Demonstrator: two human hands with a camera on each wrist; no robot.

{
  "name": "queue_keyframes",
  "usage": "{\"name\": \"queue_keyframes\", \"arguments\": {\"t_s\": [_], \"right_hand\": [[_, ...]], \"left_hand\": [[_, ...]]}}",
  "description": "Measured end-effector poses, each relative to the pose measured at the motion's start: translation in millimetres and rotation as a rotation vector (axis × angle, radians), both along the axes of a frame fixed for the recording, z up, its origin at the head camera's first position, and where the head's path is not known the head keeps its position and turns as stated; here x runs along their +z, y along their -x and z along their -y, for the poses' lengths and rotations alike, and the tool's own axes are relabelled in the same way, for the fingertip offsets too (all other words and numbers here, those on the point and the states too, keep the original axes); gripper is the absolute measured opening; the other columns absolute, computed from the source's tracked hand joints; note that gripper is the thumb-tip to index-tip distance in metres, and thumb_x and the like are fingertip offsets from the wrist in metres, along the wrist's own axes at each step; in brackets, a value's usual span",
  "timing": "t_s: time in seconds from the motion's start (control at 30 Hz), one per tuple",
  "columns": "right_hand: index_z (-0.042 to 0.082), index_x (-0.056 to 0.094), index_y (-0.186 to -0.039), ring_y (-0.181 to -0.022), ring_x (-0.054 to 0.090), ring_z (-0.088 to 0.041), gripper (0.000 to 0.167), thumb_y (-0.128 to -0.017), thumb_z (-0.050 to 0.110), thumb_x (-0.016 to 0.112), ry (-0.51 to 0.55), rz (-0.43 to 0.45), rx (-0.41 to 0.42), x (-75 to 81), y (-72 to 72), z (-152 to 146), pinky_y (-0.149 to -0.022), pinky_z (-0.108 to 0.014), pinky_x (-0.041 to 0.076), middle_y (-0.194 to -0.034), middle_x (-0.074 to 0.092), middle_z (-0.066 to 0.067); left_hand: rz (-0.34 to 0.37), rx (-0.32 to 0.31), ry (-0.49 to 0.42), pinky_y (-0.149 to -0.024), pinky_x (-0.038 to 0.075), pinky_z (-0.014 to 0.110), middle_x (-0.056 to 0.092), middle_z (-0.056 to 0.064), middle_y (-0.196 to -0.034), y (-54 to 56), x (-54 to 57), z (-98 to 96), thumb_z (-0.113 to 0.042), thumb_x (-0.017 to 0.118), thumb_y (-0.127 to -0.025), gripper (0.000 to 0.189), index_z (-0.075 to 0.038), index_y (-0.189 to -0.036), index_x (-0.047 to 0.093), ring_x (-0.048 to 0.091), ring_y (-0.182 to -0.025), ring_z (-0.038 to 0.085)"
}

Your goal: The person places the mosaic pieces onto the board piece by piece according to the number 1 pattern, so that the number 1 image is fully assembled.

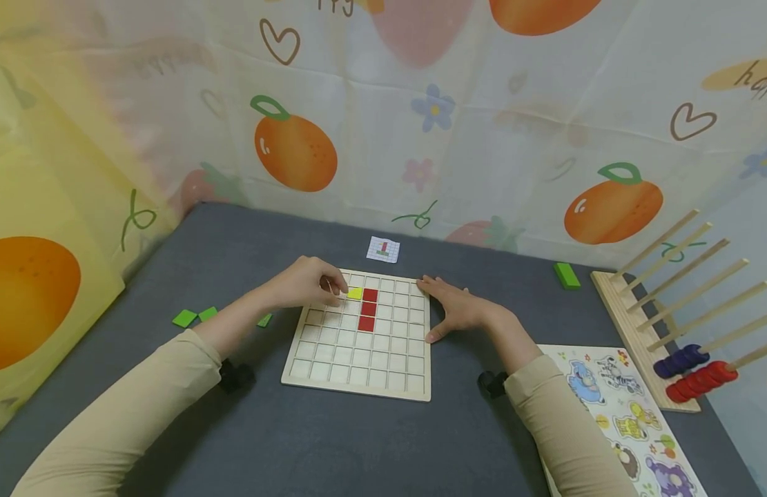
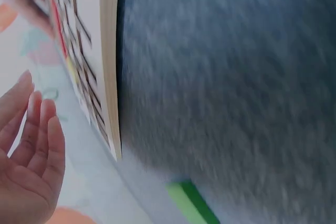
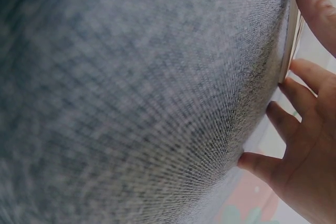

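Observation:
A pale wooden grid board [image 1: 358, 355] lies on the dark cloth. Three red tiles [image 1: 367, 309] form a column in its upper middle cells, and a yellow tile [image 1: 355, 293] lies left of the top red one. My left hand [image 1: 308, 281] hovers over the board's upper left, fingertips just beside the yellow tile. In the left wrist view its fingers [image 2: 39, 140] are loosely extended, with nothing seen between them. My right hand [image 1: 459, 308] rests spread at the board's right edge. In the right wrist view its fingertips [image 3: 283, 116] touch the board's side and the cloth.
A small card [image 1: 383, 250] with a coloured grid pattern lies behind the board. Green tiles [image 1: 184, 318] lie at left, a green block [image 1: 567, 275] at back right. On the right are a wooden peg stand [image 1: 613, 297] with blue and red rings and an animal picture board [image 1: 607, 414].

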State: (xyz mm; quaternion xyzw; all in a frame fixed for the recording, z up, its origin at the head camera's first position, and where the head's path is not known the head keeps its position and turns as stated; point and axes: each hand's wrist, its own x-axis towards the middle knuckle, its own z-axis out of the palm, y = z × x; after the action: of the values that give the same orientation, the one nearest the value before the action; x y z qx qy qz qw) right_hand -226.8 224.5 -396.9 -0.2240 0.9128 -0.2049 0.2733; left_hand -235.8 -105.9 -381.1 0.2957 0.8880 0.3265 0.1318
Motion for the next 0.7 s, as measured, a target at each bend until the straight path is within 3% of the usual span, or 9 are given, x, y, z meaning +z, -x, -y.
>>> {"name": "queue_keyframes", "arguments": {"t_s": [0.3,0.53,0.7], "right_hand": [[0.012,0.011,-0.16,-0.155,-0.003,-0.04,0.113,-0.077,0.039,0.083,-0.006,-0.005,0.007,-1.4,1.0,0,-0.113,-0.077,0.001,-0.168,0.0,-0.014],[0.013,0.011,-0.16,-0.156,-0.003,-0.039,0.113,-0.077,0.039,0.083,-0.017,-0.005,0.002,-0.3,0.3,0,-0.114,-0.076,0.002,-0.169,0.001,-0.012],[0.013,0.011,-0.16,-0.155,-0.002,-0.039,0.113,-0.076,0.04,0.083,-0.019,-0.015,0.002,-0.2,-0.1,0,-0.114,-0.076,0.003,-0.168,0.002,-0.013]], "left_hand": [[0.083,0.015,0.021,-0.075,0.054,0.03,0.074,0.009,-0.1,9.0,11.2,42.0,-0.013,0.077,-0.083,0.022,-0.006,-0.104,0.073,0.068,-0.087,0.016],[0.225,0.022,0.049,-0.086,0.055,0.035,0.072,0.012,-0.113,12.6,16.4,80.6,-0.018,0.078,-0.084,0.031,-0.008,-0.113,0.072,0.069,-0.096,0.017],[0.337,0.0,0.068,-0.083,0.053,0.029,0.07,0.014,-0.118,17.0,10.8,101.8,-0.011,0.078,-0.082,0.034,-0.007,-0.116,0.072,0.065,-0.098,0.019]]}}
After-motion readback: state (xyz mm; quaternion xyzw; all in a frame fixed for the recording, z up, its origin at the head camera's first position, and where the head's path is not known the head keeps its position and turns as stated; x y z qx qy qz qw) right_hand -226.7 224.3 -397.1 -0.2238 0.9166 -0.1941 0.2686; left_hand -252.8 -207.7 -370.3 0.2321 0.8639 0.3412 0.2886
